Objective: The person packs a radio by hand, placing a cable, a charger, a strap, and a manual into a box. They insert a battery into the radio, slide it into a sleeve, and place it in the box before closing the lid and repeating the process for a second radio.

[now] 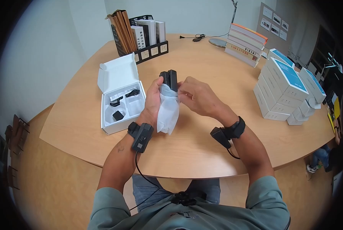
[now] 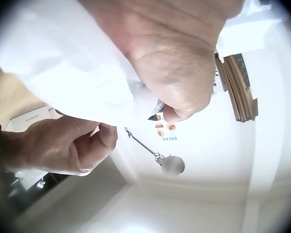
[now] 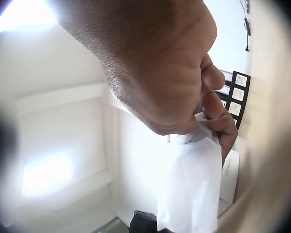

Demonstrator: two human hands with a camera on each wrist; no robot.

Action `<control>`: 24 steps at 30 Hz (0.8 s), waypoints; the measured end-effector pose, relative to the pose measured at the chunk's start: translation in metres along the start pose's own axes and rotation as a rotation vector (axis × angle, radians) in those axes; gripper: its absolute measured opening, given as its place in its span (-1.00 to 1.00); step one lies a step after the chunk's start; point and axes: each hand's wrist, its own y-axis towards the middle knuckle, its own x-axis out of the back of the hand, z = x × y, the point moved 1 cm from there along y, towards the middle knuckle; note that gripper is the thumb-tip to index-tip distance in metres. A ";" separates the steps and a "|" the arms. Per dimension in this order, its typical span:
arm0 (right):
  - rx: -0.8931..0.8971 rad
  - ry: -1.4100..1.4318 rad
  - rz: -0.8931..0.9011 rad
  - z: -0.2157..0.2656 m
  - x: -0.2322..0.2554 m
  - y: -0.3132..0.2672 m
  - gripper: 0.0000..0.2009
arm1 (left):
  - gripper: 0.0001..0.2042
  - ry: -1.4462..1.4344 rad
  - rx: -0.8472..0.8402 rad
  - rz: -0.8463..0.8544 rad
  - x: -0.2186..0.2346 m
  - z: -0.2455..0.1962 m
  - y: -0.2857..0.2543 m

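Observation:
Above the table, my left hand [image 1: 151, 104] holds a black blocky device [image 1: 169, 79] partly covered by a thin white pouch [image 1: 168, 113]. The device's dark end sticks out at the top, and the pouch hangs down along my palm. My right hand [image 1: 201, 96] is at the device's right side, its thumb and fingers pinching the pouch by its upper edge. In the right wrist view the white pouch [image 3: 191, 179] hangs below curled right fingers [image 3: 213, 104]. The left wrist view has the pouch [image 2: 72, 63] hiding the device almost wholly.
Left of my hands stands an open white box [image 1: 109, 122] holding a small black block [image 1: 118, 115] and a black cable [image 1: 132, 93]. Behind are a black book rack [image 1: 152, 52] and stacked books [image 1: 245, 44]. Stacked white-and-blue boxes [image 1: 275, 88] stand at the right.

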 end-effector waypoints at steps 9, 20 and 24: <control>0.131 -0.141 0.016 0.002 -0.005 -0.003 -0.92 | -0.67 0.047 0.006 -0.183 0.006 -0.001 0.003; -0.210 0.386 -0.059 -0.001 -0.007 0.002 -0.91 | -0.57 0.207 -0.069 -0.121 -0.007 0.001 -0.001; -0.053 0.118 -0.049 0.000 -0.001 0.001 -0.88 | -0.56 0.157 -0.055 -0.192 -0.005 0.001 0.001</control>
